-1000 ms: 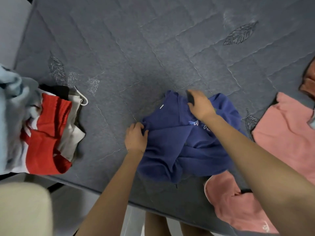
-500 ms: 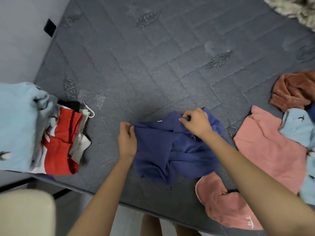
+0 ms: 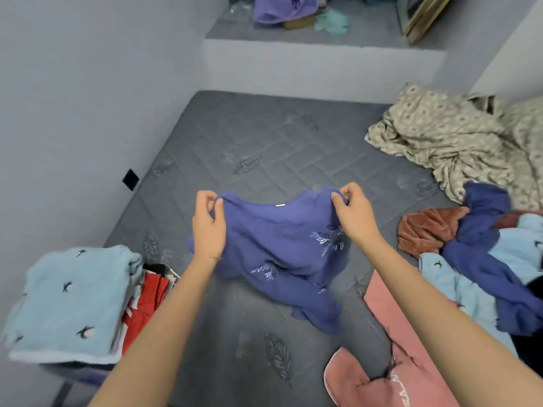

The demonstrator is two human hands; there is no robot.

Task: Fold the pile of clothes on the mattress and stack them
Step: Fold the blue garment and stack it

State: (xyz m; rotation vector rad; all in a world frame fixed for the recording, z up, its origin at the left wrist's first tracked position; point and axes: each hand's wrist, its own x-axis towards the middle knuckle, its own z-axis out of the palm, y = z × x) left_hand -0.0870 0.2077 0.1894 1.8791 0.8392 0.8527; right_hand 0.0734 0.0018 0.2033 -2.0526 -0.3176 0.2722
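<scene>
Now holding up the blue embroidered top (image 3: 282, 239), pinched by left hand (image 3: 207, 227) and right hand (image 3: 355, 218), seemingly at its shoulders; next, lay flat to fold.

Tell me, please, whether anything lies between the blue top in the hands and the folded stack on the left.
Nothing visible does: the left hand and right hand pinch the blue top, and only bare mattress lies between it and the folded stack.

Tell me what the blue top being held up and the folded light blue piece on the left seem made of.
Blue top: probably thin, soft matte cloth, knit or woven unclear; it hangs limp and creases finely, with pale leaf stitching. Folded light blue piece: likely thick fleece; fuzzy surface, bulky rounded edges.
</scene>
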